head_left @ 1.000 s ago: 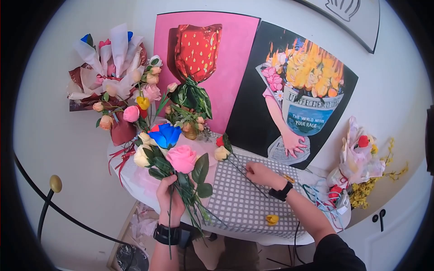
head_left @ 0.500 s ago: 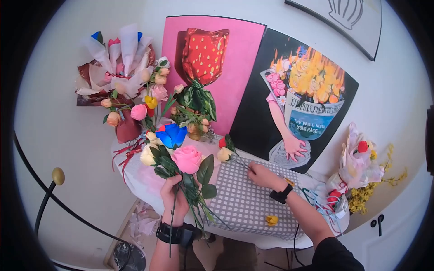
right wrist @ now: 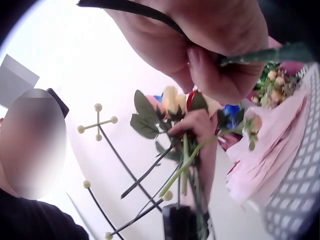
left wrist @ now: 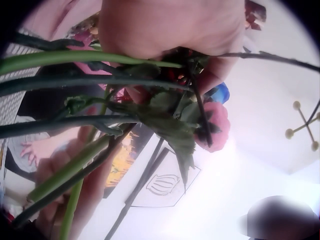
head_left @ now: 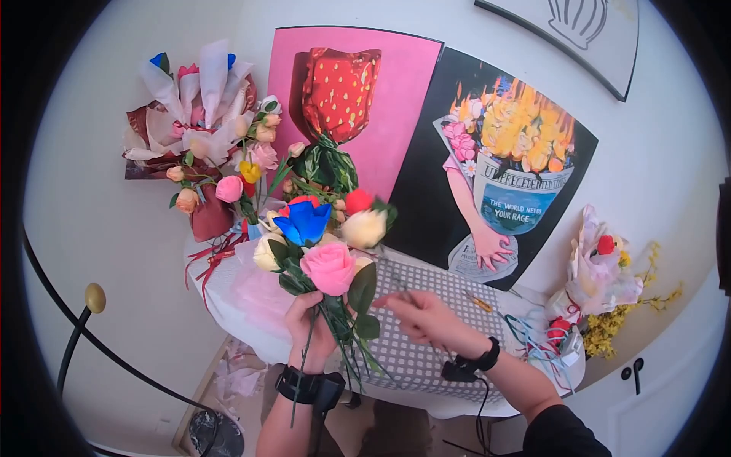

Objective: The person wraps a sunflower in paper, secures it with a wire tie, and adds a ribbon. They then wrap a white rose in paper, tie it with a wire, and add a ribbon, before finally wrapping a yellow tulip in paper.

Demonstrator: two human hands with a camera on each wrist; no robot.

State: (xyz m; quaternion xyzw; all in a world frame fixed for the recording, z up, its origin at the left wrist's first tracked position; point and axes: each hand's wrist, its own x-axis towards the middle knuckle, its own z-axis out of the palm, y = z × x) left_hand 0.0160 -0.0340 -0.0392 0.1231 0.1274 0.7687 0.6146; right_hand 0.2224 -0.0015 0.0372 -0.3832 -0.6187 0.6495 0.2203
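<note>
My left hand (head_left: 311,324) grips a bunch of artificial flowers by the stems over the front of the table. In it are a pink rose (head_left: 329,268), a blue rose (head_left: 304,223) and cream roses (head_left: 268,251), with dark leaves around them. Green stems (left wrist: 95,82) stick out below that hand in the left wrist view. Just right of the bunch, my right hand (head_left: 426,318) holds a stem (right wrist: 150,12) in curled fingers. A red rose (head_left: 358,201) and a cream rose (head_left: 364,228), blurred, stand above this hand, close beside the bunch.
A checked cloth (head_left: 449,293) covers part of the white table, with an orange-handled tool (head_left: 478,302) on it. Pink wrapping (head_left: 255,282) lies at left. Wrapped bouquets stand at both ends, ribbons (head_left: 525,343) at right. Two pictures lean behind; a black metal stand (head_left: 65,335) is at left.
My right hand has lifted the red and cream roses off the table and brought them left, up against the bunch. The left hand keeps its hold, shifted slightly right.
</note>
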